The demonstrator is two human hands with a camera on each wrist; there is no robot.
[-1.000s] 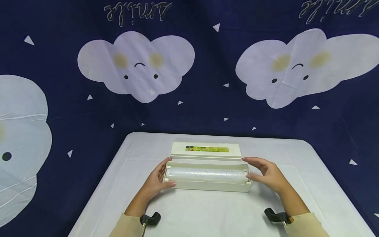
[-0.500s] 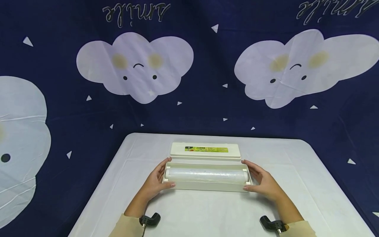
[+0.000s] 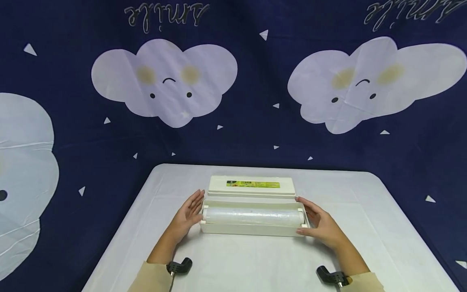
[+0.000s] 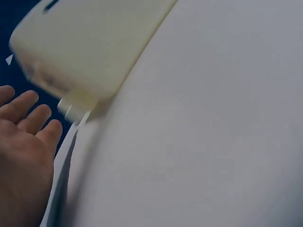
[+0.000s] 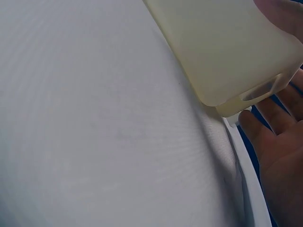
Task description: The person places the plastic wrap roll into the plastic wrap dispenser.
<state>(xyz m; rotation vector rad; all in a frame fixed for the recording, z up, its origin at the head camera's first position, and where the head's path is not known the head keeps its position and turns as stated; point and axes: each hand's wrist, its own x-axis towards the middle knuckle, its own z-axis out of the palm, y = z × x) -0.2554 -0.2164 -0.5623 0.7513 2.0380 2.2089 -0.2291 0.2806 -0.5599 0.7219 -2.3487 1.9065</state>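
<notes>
In the head view, a long off-white cling film box (image 3: 251, 230) lies lidless on the table, a roll of clear film (image 3: 251, 216) inside it. Its lid (image 3: 251, 191), with a yellow-green label, rests just behind. My left hand (image 3: 182, 221) is beside the box's left end, fingers extended and thumb near the corner. The left wrist view shows that hand (image 4: 21, 156) with its fingers spread loosely, apart from the box end (image 4: 90, 42). At the other end my right hand (image 3: 322, 225) holds the box, thumb in front and fingers behind.
A white cloth covers the table (image 3: 255, 263), whose far edge meets a dark blue curtain (image 3: 255, 134) printed with clouds and small triangles. Black wrist cameras sit on both wrists, over beige sleeves (image 3: 151, 278).
My right hand has moved in from around the right end, its thumb shifting from the roll's end to the box's front. My left hand has let go of the left end and moved slightly left.
</notes>
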